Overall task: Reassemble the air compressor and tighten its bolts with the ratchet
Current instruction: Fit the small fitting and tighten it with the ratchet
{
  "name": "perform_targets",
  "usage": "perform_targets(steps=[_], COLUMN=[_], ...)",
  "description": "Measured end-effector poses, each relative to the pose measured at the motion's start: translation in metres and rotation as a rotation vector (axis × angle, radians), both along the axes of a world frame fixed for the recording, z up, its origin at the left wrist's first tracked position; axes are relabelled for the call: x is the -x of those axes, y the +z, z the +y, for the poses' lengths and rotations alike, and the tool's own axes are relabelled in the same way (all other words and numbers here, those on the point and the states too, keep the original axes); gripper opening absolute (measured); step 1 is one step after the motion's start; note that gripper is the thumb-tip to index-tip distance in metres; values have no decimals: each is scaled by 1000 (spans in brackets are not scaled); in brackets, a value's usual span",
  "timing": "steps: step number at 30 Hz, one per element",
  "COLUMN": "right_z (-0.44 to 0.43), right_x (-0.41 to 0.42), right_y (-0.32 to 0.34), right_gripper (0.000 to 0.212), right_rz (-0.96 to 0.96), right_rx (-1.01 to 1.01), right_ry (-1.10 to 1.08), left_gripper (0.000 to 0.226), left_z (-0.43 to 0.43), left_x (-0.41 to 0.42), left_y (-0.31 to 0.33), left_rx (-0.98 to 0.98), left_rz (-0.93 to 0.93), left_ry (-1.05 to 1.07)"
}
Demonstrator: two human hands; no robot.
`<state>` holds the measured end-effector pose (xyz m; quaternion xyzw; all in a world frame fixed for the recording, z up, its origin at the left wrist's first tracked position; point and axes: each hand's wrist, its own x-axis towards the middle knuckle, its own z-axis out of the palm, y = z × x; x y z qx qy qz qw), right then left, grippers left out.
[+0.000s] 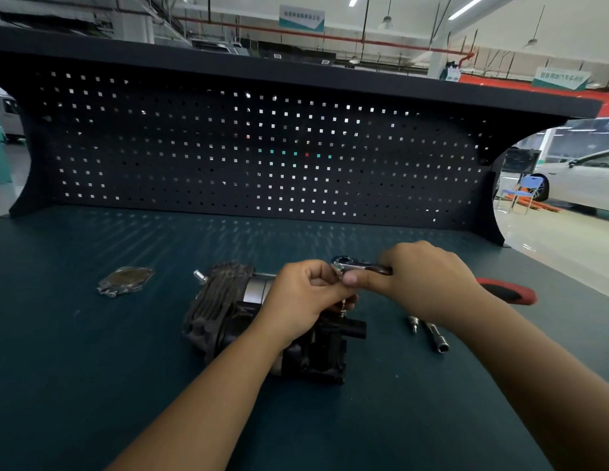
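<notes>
Bench (92, 368): right hand (428, 280) grips ratchet (347, 265) near compressor (218, 311)

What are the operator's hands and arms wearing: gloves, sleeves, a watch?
Nothing worn shows. The left hand and right hand are bare, with no gloves or rings visible. The left forearm and right forearm are bare down to the frame's edge, with no sleeves, watch, wristband or markings in view. The upper arms are out of frame.
</notes>
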<state>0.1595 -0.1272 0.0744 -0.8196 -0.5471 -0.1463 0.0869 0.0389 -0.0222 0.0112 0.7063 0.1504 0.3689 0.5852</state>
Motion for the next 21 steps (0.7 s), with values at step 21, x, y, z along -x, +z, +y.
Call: perform_targets(steps=[21], right_z=[35], right_x=[-79], right_y=[-49], right_gripper=[53], right_rz=[829], right_rx=[-239], right_ry=[118], left_gripper=[12], left_z=[2], left_x=[-1], left_y=[0], left_rx=[46], left_rz=[-9], left_ry=[-80])
